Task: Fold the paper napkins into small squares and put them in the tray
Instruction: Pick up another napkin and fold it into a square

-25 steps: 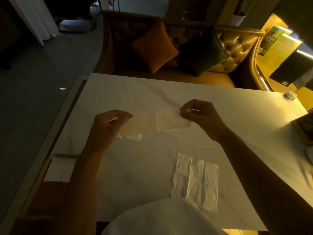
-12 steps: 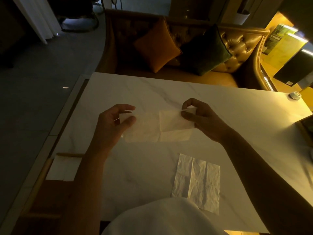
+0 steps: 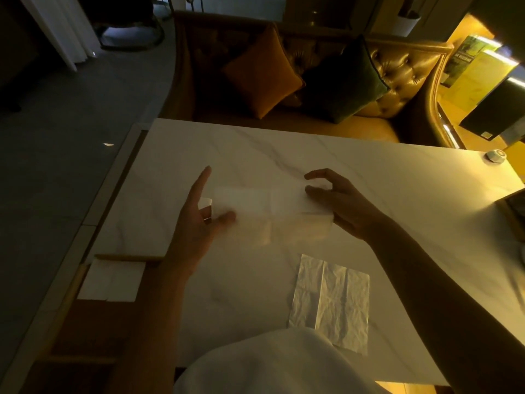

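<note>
A thin white paper napkin (image 3: 270, 211) lies spread out and blurred on the marble table (image 3: 369, 177), between my hands. My left hand (image 3: 196, 220) hovers at its left end, open, with the fingers spread and the forefinger pointing up. At the napkin's right end, my right hand (image 3: 338, 206) has its fingers curled, with the thumb over the paper and a gap between thumb and forefinger. A second, creased napkin (image 3: 332, 297) lies flat nearer to me. The wooden tray (image 3: 93, 331) sits at the near left with a folded white napkin (image 3: 112, 280) in it.
White cloth on my body (image 3: 270, 365) covers the table's near edge. A small round white object (image 3: 495, 157) stands at the far right corner. A dark item (image 3: 514, 209) pokes in at the right edge. Behind the table a sofa carries orange (image 3: 261, 78) and dark green (image 3: 343, 83) cushions.
The folded napkin has opened out and dropped toward the table. My left hand let go and spread its fingers. My right thumb and forefinger have parted.
</note>
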